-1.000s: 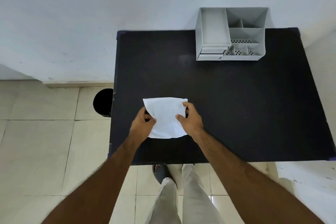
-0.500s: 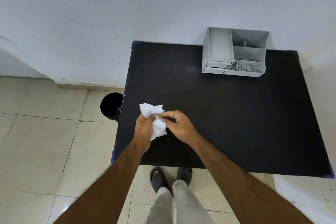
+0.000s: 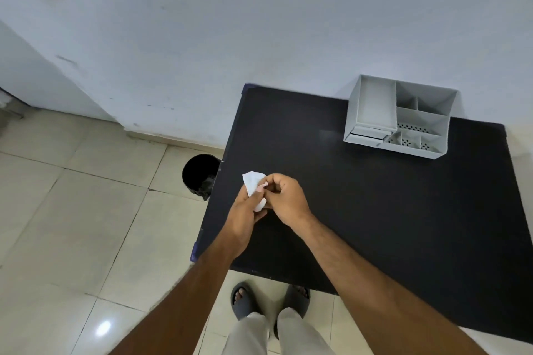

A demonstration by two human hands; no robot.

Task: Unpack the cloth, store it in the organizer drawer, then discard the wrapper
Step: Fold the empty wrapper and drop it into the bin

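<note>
**Wrapper balled up, bin in sight**

Crumpled tighter now, the white wrapper [image 3: 253,186] that lay flat between the hands a second ago is a small wad, and the view has swung left toward the floor. Left hand [image 3: 245,212] is cupped round the wad, fingers closed on it; right hand [image 3: 284,199] pinches its upper edge, over the near-left part of the black bench [image 3: 375,210]. Far right on the bench sits the grey organizer [image 3: 399,118], its low drawer [image 3: 366,135] looking pushed in; no cloth shows, so I judge it stored. That makes this the discard step. Black bin [image 3: 199,176] stands on the floor just beside the bench's left edge. Next move calls for carrying the wad left, clear of the edge, and letting go over the opening.
</note>
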